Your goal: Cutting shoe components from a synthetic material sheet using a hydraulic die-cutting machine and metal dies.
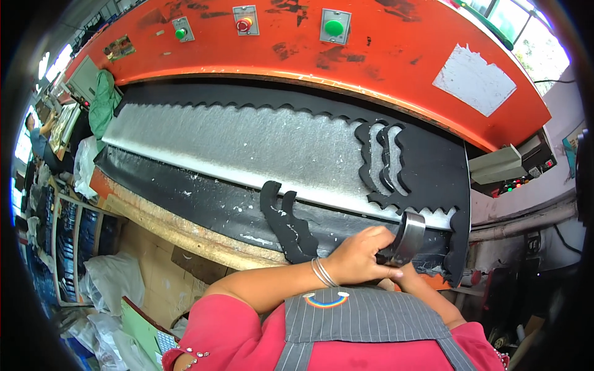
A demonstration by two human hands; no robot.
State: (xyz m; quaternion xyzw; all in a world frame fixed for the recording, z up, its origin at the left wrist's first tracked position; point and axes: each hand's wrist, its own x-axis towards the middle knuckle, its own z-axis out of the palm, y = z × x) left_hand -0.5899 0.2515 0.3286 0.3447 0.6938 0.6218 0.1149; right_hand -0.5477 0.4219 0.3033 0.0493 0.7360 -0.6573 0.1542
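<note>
My left hand (pixel 362 255), with bangles on its wrist, is closed around a curved steel cutting die (pixel 411 238) near the front right of the work surface. Black material shows in the die beside my fingers. My right hand (pixel 405 275) is close behind it, its fingers mostly hidden, so its grip is unclear. A black foam sheet (pixel 433 161) with scalloped cut edges lies on a worn silver-grey board (pixel 247 142). Narrow wavy strips (pixel 391 162) stand out at the sheet's right part. Left of my left hand, a loose wavy black foam piece (pixel 288 226) rests across the front edge.
An orange machine beam (pixel 284 52) spans the far side, bearing green buttons (pixel 334 28) and a red knob (pixel 244 24). A wooden rail (pixel 192 222) edges the near side. Plastic bags (pixel 114 281) lie at lower left. Another person (pixel 38 139) stands far left.
</note>
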